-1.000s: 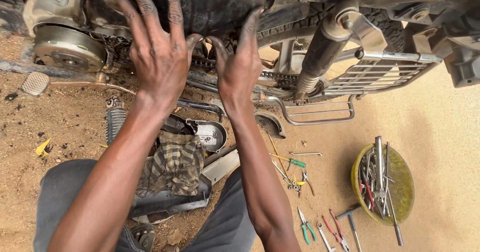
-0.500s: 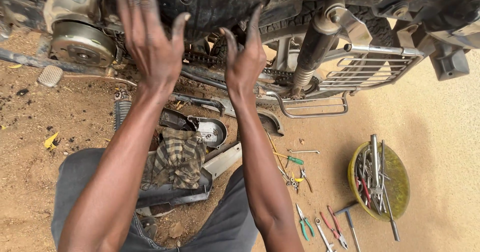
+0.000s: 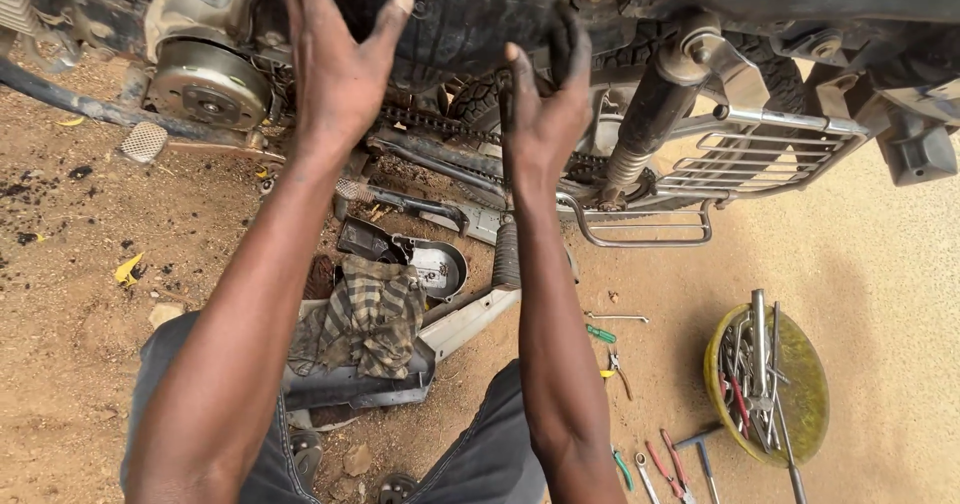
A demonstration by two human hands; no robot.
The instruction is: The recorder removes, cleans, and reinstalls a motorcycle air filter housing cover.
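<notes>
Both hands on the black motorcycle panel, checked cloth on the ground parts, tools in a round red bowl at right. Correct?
Not quite: the head view shows the round bowl is yellow-green, not red. Left hand and right hand are on the black motorcycle panel; the checked cloth lies below.

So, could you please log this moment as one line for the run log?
left hand: open on black motorcycle panel | right hand: gripping panel's lower edge | checked rag on ground | tool bowl at right

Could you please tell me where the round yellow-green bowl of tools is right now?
In the head view, the round yellow-green bowl of metal tools sits on the sandy ground at lower right, right of the loose pliers, below the motorcycle's chrome rear rack.
</notes>
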